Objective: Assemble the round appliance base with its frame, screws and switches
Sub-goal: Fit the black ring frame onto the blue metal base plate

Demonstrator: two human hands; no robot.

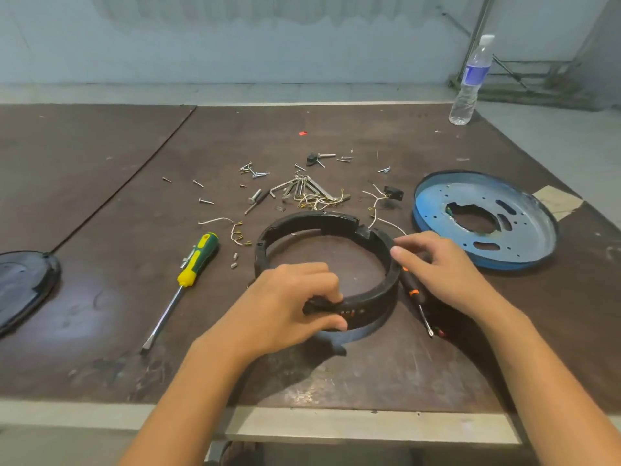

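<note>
The round black plastic frame ring [322,223] lies flat on the scuffed brown table [100,163]. The left hand [285,304] pinches its near rim with curled fingers. The right hand [447,267] rests straight fingers on its right rim. One dished blue metal base plate [524,237] lies to the right.

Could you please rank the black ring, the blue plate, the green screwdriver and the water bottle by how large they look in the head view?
1. black ring and blue plate: about alike; ring nearer, so unranked.
2. green screwdriver, long but thin.
3. water bottle, though farthest away, so unsure.
</note>
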